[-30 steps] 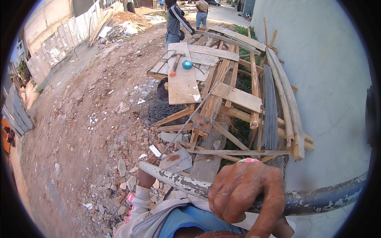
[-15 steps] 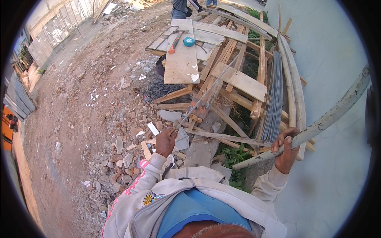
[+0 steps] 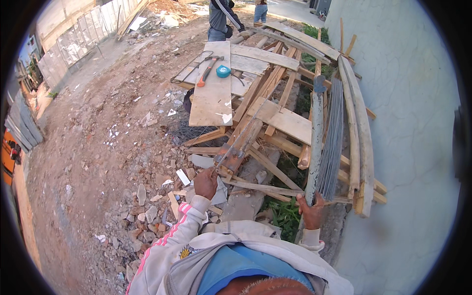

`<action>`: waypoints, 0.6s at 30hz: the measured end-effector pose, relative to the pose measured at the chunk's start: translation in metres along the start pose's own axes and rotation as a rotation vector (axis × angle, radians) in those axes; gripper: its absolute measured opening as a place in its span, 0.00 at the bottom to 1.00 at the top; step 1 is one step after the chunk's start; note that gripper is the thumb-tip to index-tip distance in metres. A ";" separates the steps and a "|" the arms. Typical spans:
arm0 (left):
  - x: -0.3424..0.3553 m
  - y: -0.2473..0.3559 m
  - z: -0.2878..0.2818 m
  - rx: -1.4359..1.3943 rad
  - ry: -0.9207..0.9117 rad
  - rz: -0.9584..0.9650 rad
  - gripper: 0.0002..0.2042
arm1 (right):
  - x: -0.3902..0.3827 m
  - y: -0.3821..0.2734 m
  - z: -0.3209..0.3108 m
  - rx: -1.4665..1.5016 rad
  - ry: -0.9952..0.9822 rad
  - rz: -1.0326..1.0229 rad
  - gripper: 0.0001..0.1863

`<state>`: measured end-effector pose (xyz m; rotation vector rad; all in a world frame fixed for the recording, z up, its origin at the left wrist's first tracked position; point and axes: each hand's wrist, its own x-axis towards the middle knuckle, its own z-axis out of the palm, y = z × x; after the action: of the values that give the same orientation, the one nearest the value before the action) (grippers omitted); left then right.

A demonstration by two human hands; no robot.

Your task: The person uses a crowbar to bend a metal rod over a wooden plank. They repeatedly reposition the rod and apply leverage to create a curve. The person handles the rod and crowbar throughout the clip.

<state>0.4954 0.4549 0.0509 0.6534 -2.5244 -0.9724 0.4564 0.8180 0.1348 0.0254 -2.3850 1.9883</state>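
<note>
My left hand (image 3: 205, 183) is closed around the near end of a thin metal rod (image 3: 242, 138). The rod runs away from me across a thick wooden beam (image 3: 250, 136) with rusty metal fittings on it. At the right, the fingers of my right hand (image 3: 310, 212) wrap round a long, pale, paint-flecked metal pipe (image 3: 315, 142). Its far end carries a dark metal head (image 3: 320, 83), and the pipe points away from me, beside a bundle of thin grey rods (image 3: 332, 142).
On a board (image 3: 210, 108) lie a hammer (image 3: 204, 77) and a turquoise tape measure (image 3: 223, 71). Timber frames surround them, with tangled wire (image 3: 189, 132) below. A wall (image 3: 403, 147) bounds the right; rubble (image 3: 142, 216) covers the left ground. Another person (image 3: 220, 22) stands at the far end.
My right hand has moved left and down, swinging the pipe from slanting up to the right to pointing straight ahead. My left hand still grips the rod.
</note>
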 end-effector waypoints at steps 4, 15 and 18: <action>0.001 -0.005 0.010 0.068 0.042 0.046 0.11 | 0.010 0.006 0.000 0.027 -0.017 0.026 0.15; 0.013 0.001 0.022 0.240 0.027 0.086 0.10 | 0.039 0.014 0.003 0.031 -0.060 0.000 0.13; 0.010 0.010 0.020 0.286 -0.016 0.060 0.09 | 0.025 0.013 0.000 0.053 -0.046 0.005 0.11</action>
<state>0.4751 0.4662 0.0454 0.6466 -2.7068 -0.6029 0.4305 0.8207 0.1231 0.0674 -2.3612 2.0750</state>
